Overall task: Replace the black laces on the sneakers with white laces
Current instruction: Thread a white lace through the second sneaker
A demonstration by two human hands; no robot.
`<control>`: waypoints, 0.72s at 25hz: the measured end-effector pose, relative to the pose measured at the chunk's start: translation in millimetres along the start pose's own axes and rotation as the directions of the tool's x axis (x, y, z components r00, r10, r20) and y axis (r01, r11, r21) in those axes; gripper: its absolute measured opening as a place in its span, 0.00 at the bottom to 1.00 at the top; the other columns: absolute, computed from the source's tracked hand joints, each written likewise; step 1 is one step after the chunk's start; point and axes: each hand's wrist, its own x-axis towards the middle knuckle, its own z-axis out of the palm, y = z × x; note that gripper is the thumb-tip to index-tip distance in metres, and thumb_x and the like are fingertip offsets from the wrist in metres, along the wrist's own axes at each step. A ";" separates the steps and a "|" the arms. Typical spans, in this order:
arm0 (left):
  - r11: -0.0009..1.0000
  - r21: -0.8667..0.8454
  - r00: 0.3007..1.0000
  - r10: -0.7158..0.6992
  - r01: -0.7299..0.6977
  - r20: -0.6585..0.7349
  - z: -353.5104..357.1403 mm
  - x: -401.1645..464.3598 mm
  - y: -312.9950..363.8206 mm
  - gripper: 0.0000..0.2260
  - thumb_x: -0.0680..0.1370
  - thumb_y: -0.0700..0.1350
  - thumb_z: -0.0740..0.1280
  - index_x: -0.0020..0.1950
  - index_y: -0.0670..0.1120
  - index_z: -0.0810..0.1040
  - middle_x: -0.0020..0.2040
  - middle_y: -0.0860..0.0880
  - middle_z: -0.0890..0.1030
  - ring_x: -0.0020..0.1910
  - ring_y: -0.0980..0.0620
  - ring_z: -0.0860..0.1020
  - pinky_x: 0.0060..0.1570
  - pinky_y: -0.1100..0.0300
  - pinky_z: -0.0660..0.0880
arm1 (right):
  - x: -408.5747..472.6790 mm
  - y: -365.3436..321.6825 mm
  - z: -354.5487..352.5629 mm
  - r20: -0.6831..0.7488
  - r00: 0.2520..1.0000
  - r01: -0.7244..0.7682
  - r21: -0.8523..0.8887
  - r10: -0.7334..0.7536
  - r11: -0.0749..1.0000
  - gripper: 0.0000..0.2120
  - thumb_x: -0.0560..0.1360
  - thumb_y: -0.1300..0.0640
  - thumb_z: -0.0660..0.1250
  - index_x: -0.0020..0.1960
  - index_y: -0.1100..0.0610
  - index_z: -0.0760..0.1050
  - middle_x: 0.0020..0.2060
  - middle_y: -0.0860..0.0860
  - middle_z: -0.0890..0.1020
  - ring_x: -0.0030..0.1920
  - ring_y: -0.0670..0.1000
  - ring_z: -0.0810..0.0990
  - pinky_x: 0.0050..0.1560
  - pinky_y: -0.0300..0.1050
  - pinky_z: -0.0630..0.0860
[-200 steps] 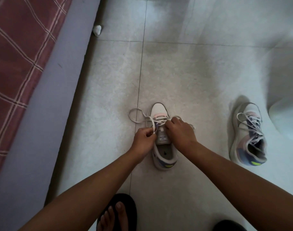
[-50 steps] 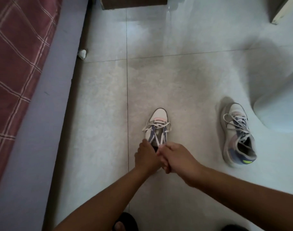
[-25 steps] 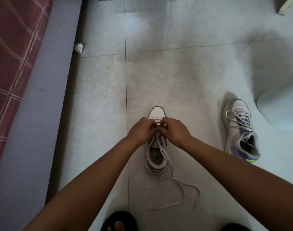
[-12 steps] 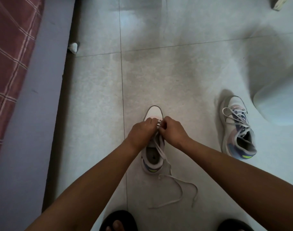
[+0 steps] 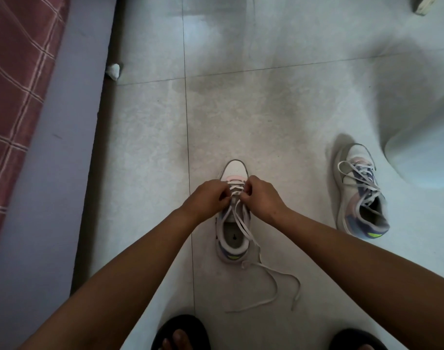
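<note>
While your left hand (image 5: 207, 198) and right hand (image 5: 261, 197) pinch the white lace (image 5: 243, 227), its ends trail past the sneaker (image 5: 233, 238).

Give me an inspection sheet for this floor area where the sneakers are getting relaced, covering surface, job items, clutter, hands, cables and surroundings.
Surface: pale tiled floor with grout lines.
Job's things: near sneaker stands upright with its toe pointing away; its white lace trails loose on the floor past the heel. Second sneaker lies apart to the right, laced in white.
Clutter: small white crumpled scrap by the bed edge.
Hands: left hand and right hand both pinch the lace at the lower eyelets.
Cables: nothing seen.
Surroundings: bed with red checked cover on the left, pale rounded object on the right, dark sandals at the bottom.
</note>
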 end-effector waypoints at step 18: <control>0.900 0.029 0.887 -0.433 0.434 0.160 43.7 -69.6 29.9 0.31 0.80 0.52 0.57 0.76 0.41 0.48 0.63 0.42 0.73 0.54 0.45 0.77 0.45 0.55 0.72 | -75.3 8.3 21.5 0.150 0.980 -0.131 -0.011 0.131 0.991 0.10 0.78 0.54 0.62 0.51 0.56 0.61 0.45 0.52 0.75 0.46 0.54 0.77 0.39 0.42 0.66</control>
